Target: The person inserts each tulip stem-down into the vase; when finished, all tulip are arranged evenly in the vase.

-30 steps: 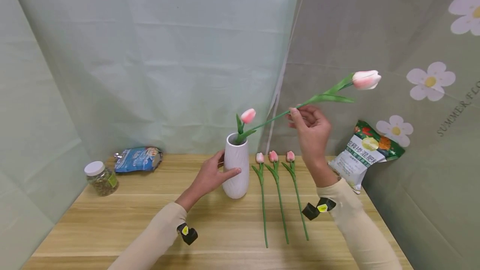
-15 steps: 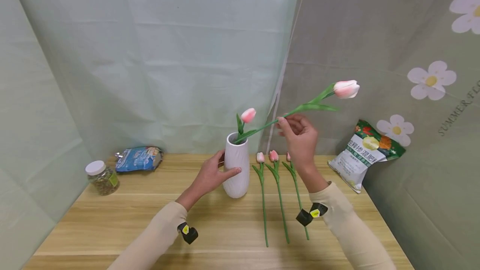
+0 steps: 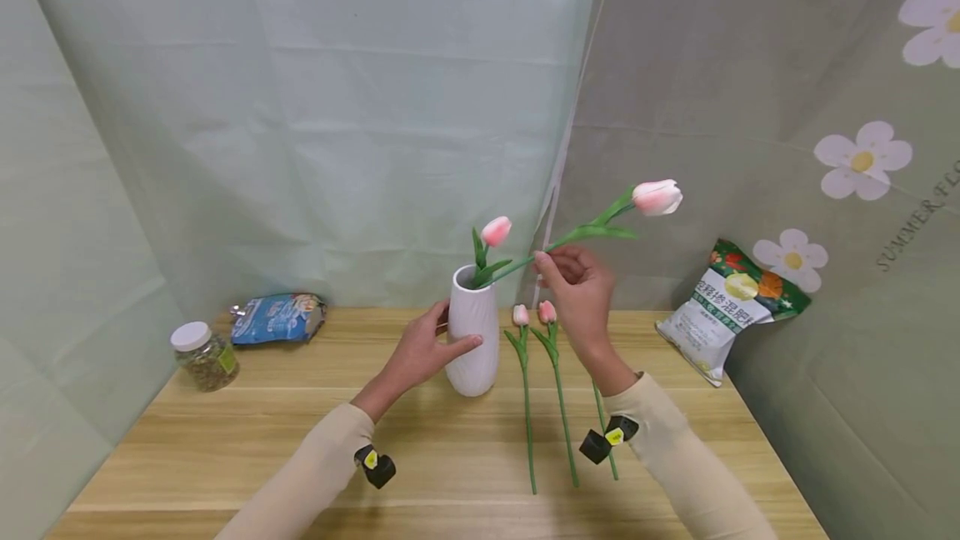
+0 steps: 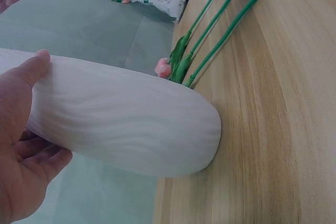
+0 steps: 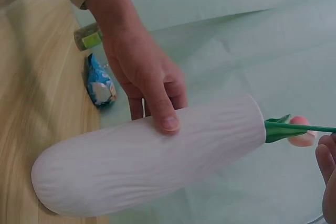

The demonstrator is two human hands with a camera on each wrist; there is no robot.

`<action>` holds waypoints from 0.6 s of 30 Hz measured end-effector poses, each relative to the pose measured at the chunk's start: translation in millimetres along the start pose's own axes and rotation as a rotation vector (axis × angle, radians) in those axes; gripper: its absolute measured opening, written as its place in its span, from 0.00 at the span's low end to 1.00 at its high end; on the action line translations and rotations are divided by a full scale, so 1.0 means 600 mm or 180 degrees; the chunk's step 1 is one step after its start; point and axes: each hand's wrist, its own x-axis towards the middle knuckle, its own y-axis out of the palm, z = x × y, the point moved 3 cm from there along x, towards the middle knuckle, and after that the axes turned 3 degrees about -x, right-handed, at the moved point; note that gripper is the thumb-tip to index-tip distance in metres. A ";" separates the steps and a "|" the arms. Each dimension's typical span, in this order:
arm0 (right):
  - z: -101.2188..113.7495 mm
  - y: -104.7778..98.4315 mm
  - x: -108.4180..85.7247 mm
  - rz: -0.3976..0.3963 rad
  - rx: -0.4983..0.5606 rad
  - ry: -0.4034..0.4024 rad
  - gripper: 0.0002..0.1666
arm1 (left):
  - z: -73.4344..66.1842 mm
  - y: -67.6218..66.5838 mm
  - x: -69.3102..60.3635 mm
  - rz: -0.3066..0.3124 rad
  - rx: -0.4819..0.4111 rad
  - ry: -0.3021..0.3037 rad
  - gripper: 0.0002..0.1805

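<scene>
A white ribbed vase (image 3: 472, 348) stands upright on the wooden table. My left hand (image 3: 429, 348) grips its side, thumb in front and fingers behind, as the left wrist view also shows. One pink tulip (image 3: 497, 232) is in the vase, its bloom above the rim. My right hand (image 3: 581, 294) pinches the stem of a second tulip (image 3: 657, 197) between thumb and fingers. That tulip slants, bloom up to the right, its lower stem in the vase mouth. Several centimetres right of the vase lie two tulips (image 3: 527, 407) and a third stem (image 3: 603, 432), whose bloom my right hand hides.
A lidded jar (image 3: 206, 357) and a blue packet (image 3: 277, 318) sit at the table's left back. At the right back edge leans a white and green bag (image 3: 727, 311). Cloth curtains (image 3: 375, 123) hang behind the table.
My right hand has moved left and down, and the tulip's stem has slid deeper into the vase, its bloom lower. My left hand and the vase stay in place.
</scene>
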 end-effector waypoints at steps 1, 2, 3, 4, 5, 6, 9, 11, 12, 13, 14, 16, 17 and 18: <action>-0.001 0.001 -0.001 0.0001 -0.0022 -0.0012 0.10 | 0.001 0.000 0.000 0.0003 0.0004 -0.0003 0.44; -0.001 0.003 -0.002 0.0007 -0.0042 -0.0025 0.09 | 0.002 0.000 0.001 0.0004 0.0009 -0.0009 0.44; -0.002 0.004 -0.003 0.0018 -0.0070 -0.0047 0.09 | 0.002 0.000 0.001 0.0004 0.0006 -0.0011 0.44; -0.003 0.005 -0.004 0.0026 -0.0099 -0.0053 0.09 | 0.003 0.000 0.001 0.0005 0.0005 -0.0016 0.44; -0.004 0.006 -0.005 0.0035 -0.0117 -0.0060 0.09 | 0.004 0.000 0.001 0.0006 0.0002 -0.0020 0.44; -0.005 0.007 -0.006 0.0049 -0.0138 -0.0087 0.09 | 0.004 0.000 0.001 0.0011 -0.0002 -0.0033 0.44; -0.013 0.009 -0.007 0.0080 -0.0185 -0.0091 0.09 | 0.004 0.000 0.001 0.0018 -0.0026 -0.0037 0.45; -0.012 0.012 -0.008 0.0101 -0.0206 -0.0080 0.08 | 0.004 0.000 0.001 0.0022 -0.0035 -0.0040 0.45; -0.011 0.014 -0.008 0.0113 -0.0242 -0.0079 0.07 | 0.004 0.000 0.001 0.0021 -0.0034 -0.0037 0.45; -0.010 0.016 -0.008 0.0131 -0.0285 -0.0079 0.07 | 0.004 0.000 0.001 0.0019 -0.0035 -0.0033 0.45; -0.010 0.018 -0.009 0.0150 -0.0320 -0.0081 0.07 | 0.004 0.000 0.001 0.0018 -0.0035 -0.0032 0.45; -0.010 0.021 -0.009 0.0183 -0.0401 -0.0080 0.06 | 0.005 0.000 0.001 0.0014 -0.0037 -0.0031 0.45; -0.011 0.023 -0.010 0.0193 -0.0444 -0.0084 0.07 | 0.005 0.000 0.001 0.0013 -0.0039 -0.0030 0.45; -0.013 0.024 -0.010 0.0203 -0.0483 -0.0093 0.06 | 0.005 0.000 0.001 0.0015 -0.0039 -0.0030 0.45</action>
